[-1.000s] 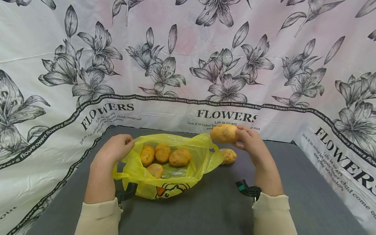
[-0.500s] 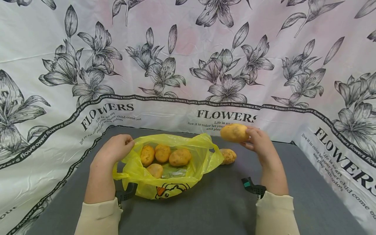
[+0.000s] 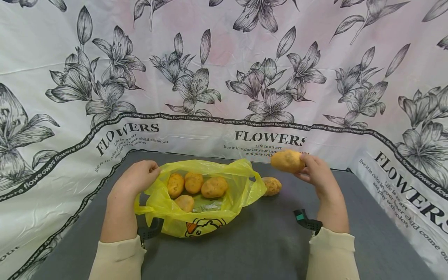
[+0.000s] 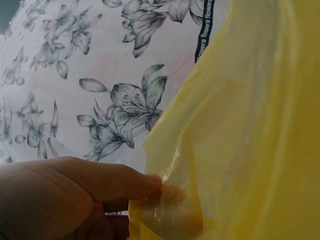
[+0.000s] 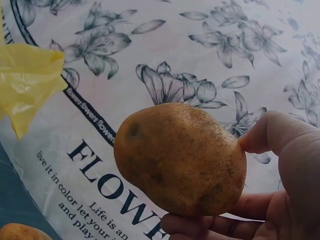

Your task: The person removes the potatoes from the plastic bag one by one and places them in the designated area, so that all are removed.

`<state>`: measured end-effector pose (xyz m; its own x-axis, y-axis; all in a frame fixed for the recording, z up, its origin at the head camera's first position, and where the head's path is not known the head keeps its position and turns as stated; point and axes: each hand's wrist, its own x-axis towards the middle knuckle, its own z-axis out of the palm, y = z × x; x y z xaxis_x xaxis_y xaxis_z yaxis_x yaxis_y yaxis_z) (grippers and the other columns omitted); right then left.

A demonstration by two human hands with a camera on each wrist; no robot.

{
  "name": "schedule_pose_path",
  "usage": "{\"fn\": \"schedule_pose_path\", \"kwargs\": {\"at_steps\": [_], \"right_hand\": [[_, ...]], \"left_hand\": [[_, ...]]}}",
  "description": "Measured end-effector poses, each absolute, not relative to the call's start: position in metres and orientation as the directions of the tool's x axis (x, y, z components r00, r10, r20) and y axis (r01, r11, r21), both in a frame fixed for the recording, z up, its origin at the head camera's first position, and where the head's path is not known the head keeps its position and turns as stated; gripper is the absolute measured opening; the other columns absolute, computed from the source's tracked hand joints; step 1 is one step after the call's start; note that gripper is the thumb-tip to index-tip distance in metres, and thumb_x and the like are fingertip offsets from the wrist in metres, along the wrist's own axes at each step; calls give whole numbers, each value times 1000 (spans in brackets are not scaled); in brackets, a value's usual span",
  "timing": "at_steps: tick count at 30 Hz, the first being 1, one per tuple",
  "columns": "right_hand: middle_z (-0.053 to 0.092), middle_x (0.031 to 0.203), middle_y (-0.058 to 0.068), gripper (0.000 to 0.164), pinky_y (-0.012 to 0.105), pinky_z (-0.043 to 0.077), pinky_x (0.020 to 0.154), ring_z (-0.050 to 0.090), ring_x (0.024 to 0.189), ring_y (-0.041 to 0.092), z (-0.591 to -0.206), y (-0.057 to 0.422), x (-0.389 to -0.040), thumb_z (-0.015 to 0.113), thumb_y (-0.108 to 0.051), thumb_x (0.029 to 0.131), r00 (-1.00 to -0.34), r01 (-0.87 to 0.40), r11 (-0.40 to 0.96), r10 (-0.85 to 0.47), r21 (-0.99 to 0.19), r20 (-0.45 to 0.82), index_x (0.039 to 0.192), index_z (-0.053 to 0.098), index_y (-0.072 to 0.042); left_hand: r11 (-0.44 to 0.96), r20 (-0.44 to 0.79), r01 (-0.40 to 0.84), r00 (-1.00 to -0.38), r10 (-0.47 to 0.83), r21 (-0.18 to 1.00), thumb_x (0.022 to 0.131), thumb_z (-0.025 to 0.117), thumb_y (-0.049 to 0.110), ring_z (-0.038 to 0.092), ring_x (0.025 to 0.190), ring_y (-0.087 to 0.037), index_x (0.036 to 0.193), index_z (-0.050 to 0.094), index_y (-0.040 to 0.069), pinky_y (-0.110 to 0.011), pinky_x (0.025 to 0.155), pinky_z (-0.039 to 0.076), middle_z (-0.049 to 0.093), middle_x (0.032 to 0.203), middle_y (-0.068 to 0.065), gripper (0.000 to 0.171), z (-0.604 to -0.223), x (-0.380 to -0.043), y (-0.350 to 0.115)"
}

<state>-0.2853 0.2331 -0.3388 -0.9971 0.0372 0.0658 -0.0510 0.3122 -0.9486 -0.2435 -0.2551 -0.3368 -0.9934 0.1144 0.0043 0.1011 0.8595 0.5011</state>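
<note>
A yellow plastic bag (image 3: 241, 194) lies with its mouth spread wide on the table, several potatoes (image 3: 214, 187) inside it. My left hand (image 3: 138, 177) pinches the bag's left edge between thumb and fingers, as the thin plastic (image 4: 175, 200) in the left wrist view shows. Raised right of the bag, my right hand (image 3: 320, 175) grips one potato (image 3: 287, 161) by its right end. In the right wrist view that potato (image 5: 180, 160) sits between thumb and fingers, a dark spot on its skin. Another potato (image 3: 272, 186) rests on the table, partly behind the bag's right side.
The grey table (image 3: 259, 249) reaches back to a white curtain (image 3: 217, 89) printed with flowers and lettering, which also hangs along both sides. A crumpled clear-green bit of plastic (image 3: 208, 206) shows inside the bag by the potatoes. Black camera mounts sit at both wrists.
My right hand has carried the potato to the right, away from the bag's right edge. The left hand and the bag have stayed where they were.
</note>
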Motion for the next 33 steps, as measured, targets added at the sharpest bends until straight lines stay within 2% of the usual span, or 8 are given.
{"fn": "schedule_pose_path", "kwargs": {"at_steps": [7, 13, 22, 33], "right_hand": [[35, 134, 19, 61, 30, 50, 82, 61, 92, 11, -345, 245, -288, 40, -44, 98, -999, -24, 322, 19, -946, 32, 132, 42, 6], [35, 137, 20, 58, 31, 49, 85, 58, 101, 13, -353, 260, -290, 42, -38, 99, -999, -33, 341, -36, -939, 23, 140, 36, 3], [33, 139, 19, 56, 29, 49, 85, 58, 101, 10, -365, 278, -293, 46, -35, 98, -999, -29, 329, -49, -944, 13, 139, 36, 2], [38, 133, 14, 50, 31, 48, 88, 60, 99, 10, -381, 292, -294, 50, -28, 97, -996, -9, 323, -82, -946, -19, 137, 39, 1]], "left_hand": [[857, 2, 100, -993, 115, 505, 97, 42, 22, 47, 69, -21, 98, 60, 6, -35, 62, 38, 50, 76, -6, 24, -337, -243, -255], [855, -5, 96, -993, 114, 510, 98, 43, 23, 47, 69, -21, 98, 60, 6, -35, 62, 38, 51, 76, -6, 24, -337, -243, -255], [854, 1, 101, -993, 117, 511, 98, 42, 22, 46, 67, -20, 95, 58, 6, -34, 60, 37, 47, 73, -5, 23, -337, -243, -254], [853, -8, 92, -994, 112, 513, 98, 42, 23, 45, 66, -20, 95, 58, 7, -34, 60, 37, 47, 72, -5, 24, -337, -243, -254]]}}
